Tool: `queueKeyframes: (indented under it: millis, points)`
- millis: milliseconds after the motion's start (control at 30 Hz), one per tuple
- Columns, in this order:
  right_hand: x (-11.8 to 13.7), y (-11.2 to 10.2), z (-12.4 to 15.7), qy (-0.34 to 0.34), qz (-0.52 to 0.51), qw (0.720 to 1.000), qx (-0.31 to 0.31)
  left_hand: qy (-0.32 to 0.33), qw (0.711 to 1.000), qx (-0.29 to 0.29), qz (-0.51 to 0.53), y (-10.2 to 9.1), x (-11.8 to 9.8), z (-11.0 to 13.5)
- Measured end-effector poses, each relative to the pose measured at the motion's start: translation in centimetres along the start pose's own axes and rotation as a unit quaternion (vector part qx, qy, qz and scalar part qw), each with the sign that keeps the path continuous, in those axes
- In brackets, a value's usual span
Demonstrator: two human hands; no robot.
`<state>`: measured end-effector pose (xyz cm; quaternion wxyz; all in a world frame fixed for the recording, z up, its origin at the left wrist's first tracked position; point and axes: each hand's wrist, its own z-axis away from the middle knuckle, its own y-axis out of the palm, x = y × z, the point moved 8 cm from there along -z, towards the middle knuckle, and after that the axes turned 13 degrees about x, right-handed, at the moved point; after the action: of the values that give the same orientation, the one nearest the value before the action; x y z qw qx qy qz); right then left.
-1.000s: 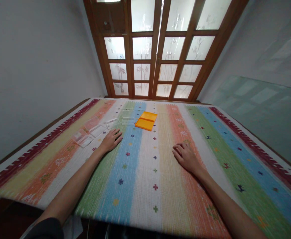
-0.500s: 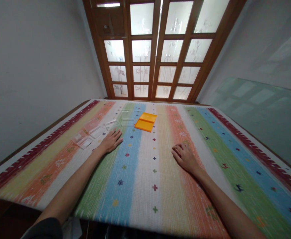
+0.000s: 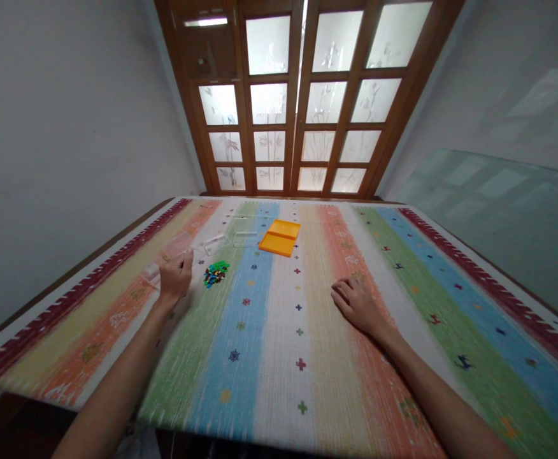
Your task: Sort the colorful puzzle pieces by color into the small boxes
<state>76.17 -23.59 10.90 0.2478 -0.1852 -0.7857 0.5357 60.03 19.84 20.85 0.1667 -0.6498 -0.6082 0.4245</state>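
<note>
My left hand is at the left of the striped cloth, its fingers curled and its thumb raised, closed on the edge of a clear plastic box. Just right of it lies a small heap of tiny coloured pieces, mostly green, on the green stripe. My right hand lies palm down on the orange stripe with its fingers loosely stretched, holding nothing. Both forearms reach in from the near edge.
More clear plastic boxes stand in a row behind the heap, and an open orange case lies beyond them. The striped cloth covers the table. A wooden glazed door stands behind it, and walls close in on both sides.
My left hand has lifted off the spot it covered and moved left onto the clear box, uncovering the heap of coloured pieces. My right hand has stayed in place.
</note>
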Motion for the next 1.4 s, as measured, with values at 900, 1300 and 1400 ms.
queueKeyframes:
  millis: [900,1300,1400]
  points:
    - [-0.3,-0.1,-0.1,0.001,-0.033,0.999,-0.004,0.322,0.937,0.133,-0.01,14.3,-15.4,7.2]
    - [0.7,-0.3,0.1,0.01,-0.015,1.0,0.018,0.278,0.942,0.181,0.052,12.7,-16.3,6.2]
    - [2.0,-0.6,0.2,-0.006,-0.011,0.999,0.03,0.288,0.93,0.218,0.066,13.1,-16.7,6.6]
